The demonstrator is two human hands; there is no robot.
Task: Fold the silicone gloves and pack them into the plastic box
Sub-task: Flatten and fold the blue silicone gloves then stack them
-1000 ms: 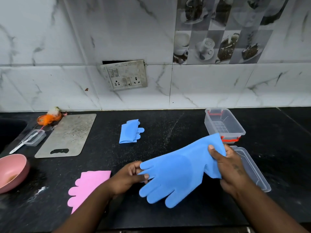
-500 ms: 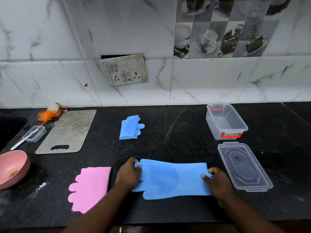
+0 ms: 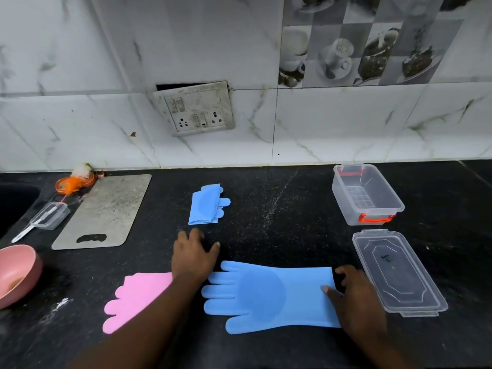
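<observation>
Low in the frame, right of centre, a blue glove (image 3: 269,296) lies flat on the black worktop (image 3: 279,222), fingers toward the left and cuff toward the right, spread out as a start for folding. The right hand (image 3: 359,302) rests at the cuff end with its fingertips (image 3: 327,289) pressing on the silicone, pinning it rather than pinching it; its grip is loose and encloses nothing. The left hand (image 3: 194,258) is off the glove, just above the glove's fingers, spread wide and empty, apparently reaching up the frame. Partly under that forearm, at lower left, lies a pink glove (image 3: 135,299), flat and waiting its turn.

At the lower right sits the clear lid (image 3: 396,272), set aside so the box stays open. Further up, near the centre, a folded blue glove (image 3: 206,207) rests on its own; it looks doubled over, though its layers are hard to make out. The plastic box (image 3: 367,194) stands at the upper right, open and seemingly empty, within reach of the right hand. No glove is packed yet, so the task looks to be in its early part.
</observation>
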